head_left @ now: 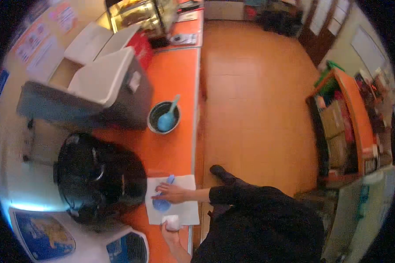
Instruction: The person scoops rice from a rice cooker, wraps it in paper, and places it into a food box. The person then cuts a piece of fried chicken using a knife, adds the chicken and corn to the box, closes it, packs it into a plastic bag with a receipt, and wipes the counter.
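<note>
The step in hand seems to be work at the pale rectangular sheet (187, 213), which lies on the orange counter (173, 74) in the lower middle of the frame. On it is a blue plastic spoon or ladle (161, 205), its round end towards the near edge of the sheet and its handle towards the top of the frame.

The right hand (174, 193) lies over the middle of the blue utensil, mostly open, with fingers spread; whether they grip it or only rest on it, I cannot tell. Just below, the left hand (170, 236) is partly closed round a small white object (173, 222) at the lower edge of the sheet. Blur hides whether that is folded cloth, paper or something firmer.

To the left, a large glossy black rounded appliance (101, 177) stands right beside the sheet. Further up the counter, a black round bowl (152, 125) holds a turquoise spoon (164, 123), its handle leaning over the rim.

In my judgement, any lift of the blue utensil calls for the right fingers to close on its handle, while wiping calls for the left hand to bring the white object over its round end.
</note>
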A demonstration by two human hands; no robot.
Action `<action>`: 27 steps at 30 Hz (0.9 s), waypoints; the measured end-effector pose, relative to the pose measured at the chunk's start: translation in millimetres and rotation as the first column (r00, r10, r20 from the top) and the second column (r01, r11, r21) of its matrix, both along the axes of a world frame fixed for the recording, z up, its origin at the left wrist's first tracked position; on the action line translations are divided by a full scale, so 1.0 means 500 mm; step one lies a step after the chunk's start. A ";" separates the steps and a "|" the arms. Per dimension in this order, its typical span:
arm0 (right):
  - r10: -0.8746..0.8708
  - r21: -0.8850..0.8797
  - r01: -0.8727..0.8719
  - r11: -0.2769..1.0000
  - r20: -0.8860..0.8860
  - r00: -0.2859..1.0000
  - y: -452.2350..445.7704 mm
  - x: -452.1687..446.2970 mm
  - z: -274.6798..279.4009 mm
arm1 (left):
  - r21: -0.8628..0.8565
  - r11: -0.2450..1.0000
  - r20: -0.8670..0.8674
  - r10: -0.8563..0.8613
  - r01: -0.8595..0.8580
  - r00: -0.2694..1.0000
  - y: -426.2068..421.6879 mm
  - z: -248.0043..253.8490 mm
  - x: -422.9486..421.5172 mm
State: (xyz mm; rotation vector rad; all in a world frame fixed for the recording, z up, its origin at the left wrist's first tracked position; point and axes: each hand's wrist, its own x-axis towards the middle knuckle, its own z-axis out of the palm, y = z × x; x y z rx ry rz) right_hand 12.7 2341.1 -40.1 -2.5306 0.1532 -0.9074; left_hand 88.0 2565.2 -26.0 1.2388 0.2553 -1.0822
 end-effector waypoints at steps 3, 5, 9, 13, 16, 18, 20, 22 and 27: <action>0.037 0.341 -0.014 0.940 -0.061 0.997 0.026 -0.080 0.047 | 0.165 0.983 0.293 -0.125 0.079 0.948 -0.096 0.072 -0.067; -0.014 0.462 0.045 0.886 -0.070 0.997 0.035 -0.146 0.040 | 0.066 0.970 0.226 -0.241 0.232 0.944 -0.161 0.072 -0.105; -0.100 0.883 0.138 0.449 -0.104 0.990 -0.006 -0.390 0.124 | -0.103 0.833 0.198 -0.519 0.544 0.832 -0.325 0.121 -0.281; -0.421 0.946 0.068 0.317 0.076 0.904 -0.085 -0.674 0.054 | -0.108 0.670 0.324 -0.675 0.735 0.663 -0.470 0.138 -0.570; -0.635 0.967 0.178 0.185 -0.021 0.772 -0.080 -0.982 0.099 | -0.173 0.469 0.363 -0.787 0.866 0.499 -0.520 0.155 -0.873; -0.766 0.950 0.264 0.170 -0.041 0.642 -0.078 -1.169 0.026 | -0.196 0.376 0.320 -0.848 0.906 0.421 -0.540 0.130 -1.066; -0.941 0.711 0.693 0.120 -0.142 0.308 -0.068 -1.347 0.039 | -0.084 0.040 0.614 -0.785 0.996 0.084 -0.583 0.063 -1.232; -0.935 0.759 0.646 -0.076 -0.279 0.219 -0.050 -1.507 0.130 | -0.070 -0.109 0.469 -0.881 0.992 -0.064 -0.612 0.084 -1.407; -0.904 0.627 0.708 -0.326 -0.426 -0.039 -0.057 -1.815 0.168 | 0.056 -0.386 0.333 -0.862 0.921 -0.382 -0.676 0.150 -1.794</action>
